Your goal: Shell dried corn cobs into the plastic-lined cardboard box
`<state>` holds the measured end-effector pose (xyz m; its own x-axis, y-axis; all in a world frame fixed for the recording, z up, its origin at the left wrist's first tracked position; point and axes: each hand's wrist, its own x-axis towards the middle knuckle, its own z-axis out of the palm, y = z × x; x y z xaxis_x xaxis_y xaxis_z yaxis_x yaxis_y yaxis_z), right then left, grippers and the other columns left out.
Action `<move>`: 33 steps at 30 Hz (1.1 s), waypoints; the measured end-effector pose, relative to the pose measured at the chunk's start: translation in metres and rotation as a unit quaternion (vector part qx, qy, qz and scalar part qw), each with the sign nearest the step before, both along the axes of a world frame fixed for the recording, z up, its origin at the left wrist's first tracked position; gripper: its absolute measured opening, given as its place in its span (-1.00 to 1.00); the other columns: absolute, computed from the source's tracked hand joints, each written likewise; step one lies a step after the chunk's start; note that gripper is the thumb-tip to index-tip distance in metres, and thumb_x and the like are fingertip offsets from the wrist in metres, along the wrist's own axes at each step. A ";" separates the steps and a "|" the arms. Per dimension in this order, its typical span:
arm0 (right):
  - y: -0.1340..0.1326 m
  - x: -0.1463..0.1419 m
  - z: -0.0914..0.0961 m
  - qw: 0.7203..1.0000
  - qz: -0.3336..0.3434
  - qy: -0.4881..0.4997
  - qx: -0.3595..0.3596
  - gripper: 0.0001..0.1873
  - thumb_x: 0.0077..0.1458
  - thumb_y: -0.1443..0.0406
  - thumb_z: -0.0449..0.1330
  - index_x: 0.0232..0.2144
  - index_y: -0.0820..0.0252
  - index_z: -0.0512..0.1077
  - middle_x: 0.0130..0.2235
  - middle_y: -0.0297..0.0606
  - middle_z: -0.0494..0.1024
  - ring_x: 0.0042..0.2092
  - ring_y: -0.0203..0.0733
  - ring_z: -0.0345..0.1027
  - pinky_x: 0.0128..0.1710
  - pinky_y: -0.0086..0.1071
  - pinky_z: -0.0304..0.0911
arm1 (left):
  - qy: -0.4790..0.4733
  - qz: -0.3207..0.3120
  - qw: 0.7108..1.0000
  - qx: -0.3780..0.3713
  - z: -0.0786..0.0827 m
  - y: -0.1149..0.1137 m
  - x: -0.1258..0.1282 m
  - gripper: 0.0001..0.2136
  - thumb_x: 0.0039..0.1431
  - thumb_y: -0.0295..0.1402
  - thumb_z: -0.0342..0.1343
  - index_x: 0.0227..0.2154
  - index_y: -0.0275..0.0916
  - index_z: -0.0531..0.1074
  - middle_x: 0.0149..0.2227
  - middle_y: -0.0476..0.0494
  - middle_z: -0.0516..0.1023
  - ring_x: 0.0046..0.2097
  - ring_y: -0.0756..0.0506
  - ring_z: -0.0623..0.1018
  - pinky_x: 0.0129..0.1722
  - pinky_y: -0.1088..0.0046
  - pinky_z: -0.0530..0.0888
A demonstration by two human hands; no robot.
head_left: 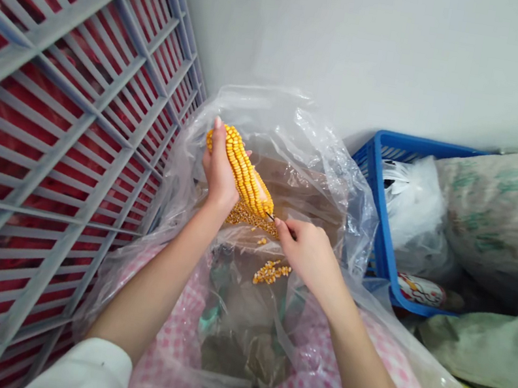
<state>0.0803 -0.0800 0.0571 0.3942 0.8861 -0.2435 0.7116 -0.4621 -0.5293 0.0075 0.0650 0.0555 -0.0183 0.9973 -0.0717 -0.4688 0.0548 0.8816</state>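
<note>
A yellow corn cob point(243, 168) is tilted across the middle of the view, its lower end to the right. My left hand point(220, 171) is wrapped round its upper part. A bare pale strip with kernels gone shows along the cob's right side. My right hand point(305, 245) pinches a thin dark pointed tool point(271, 217), whose tip touches the cob's lower end; most of the tool is hidden in the fingers. Beneath, loose kernels point(271, 272) lie on a clear plastic sheet point(293, 107), with a larger heap of kernels point(248, 217) behind.
A tall grey slatted crate point(97, 107) with red behind its slats stands close on the left. To the right is a blue plastic basket point(386, 232) holding a white plastic bag point(411, 203) and a can point(422, 290). A large stuffed sack point(514, 210) bulges beside them. A white wall rises behind.
</note>
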 end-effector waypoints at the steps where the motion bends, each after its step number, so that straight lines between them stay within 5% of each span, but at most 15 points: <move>1: 0.000 0.000 -0.001 1.000 -0.005 -0.001 -0.002 -0.59 0.11 0.15 -0.11 -0.66 0.19 0.30 -0.66 -0.35 0.24 -0.59 -0.37 -0.09 -0.53 -0.44 -0.18 | -0.001 0.001 1.000 0.007 0.000 -0.001 0.000 -0.61 -0.01 0.06 -0.05 -0.46 -0.22 0.23 -0.48 0.00 0.25 -0.45 0.04 0.39 -0.33 0.44 0.42; 16: 0.013 -0.010 -0.023 0.990 -0.077 0.102 0.058 -0.58 0.11 0.15 -0.12 -0.68 0.23 0.23 -0.66 -0.37 0.21 -0.57 -0.38 0.01 -0.56 -0.47 -0.15 | -0.031 0.043 0.998 -0.023 -0.001 -0.004 -0.002 -0.65 0.01 0.03 -0.04 -0.43 -0.19 0.25 -0.39 -0.03 0.31 -0.31 -0.02 0.45 -0.29 0.44 0.41; 23: 0.008 0.002 -0.011 0.985 -0.030 0.143 0.093 -0.52 0.08 0.04 -0.12 -0.70 0.22 0.13 -0.67 -0.42 0.10 -0.57 -0.42 -0.06 -0.56 -0.49 -0.19 | -0.087 -0.021 0.979 -0.185 -0.015 0.003 -0.002 -0.57 -0.04 0.12 -0.09 -0.48 -0.20 0.23 -0.44 -0.09 0.30 -0.25 -0.10 0.45 -0.28 0.36 0.40; 28: 0.001 0.018 -0.005 0.984 -0.061 0.143 0.089 -0.52 0.08 0.03 -0.12 -0.69 0.22 0.17 -0.68 -0.43 0.09 -0.57 -0.40 -0.04 -0.54 -0.47 -0.14 | -0.092 0.004 0.981 -0.168 -0.014 0.013 -0.005 -0.59 -0.08 0.11 -0.03 -0.45 -0.19 0.26 -0.39 -0.08 0.32 -0.19 -0.08 0.45 -0.22 0.38 0.41; 33: -0.005 0.025 -0.004 0.986 -0.022 0.151 0.060 -0.53 0.08 0.04 -0.12 -0.70 0.22 0.13 -0.66 -0.43 0.05 -0.57 -0.40 -0.06 -0.54 -0.46 -0.15 | -0.115 -0.007 0.982 -0.153 -0.010 0.018 -0.008 -0.60 -0.07 0.09 -0.04 -0.44 -0.18 0.26 -0.33 -0.09 0.33 -0.15 -0.08 0.42 -0.20 0.40 0.41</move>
<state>0.1049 -0.0849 0.0532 0.3586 0.8991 -0.2508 0.4931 -0.4106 -0.7670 -0.0002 0.0829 0.0455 0.0463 0.9288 -0.3676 -0.6503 0.3074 0.6947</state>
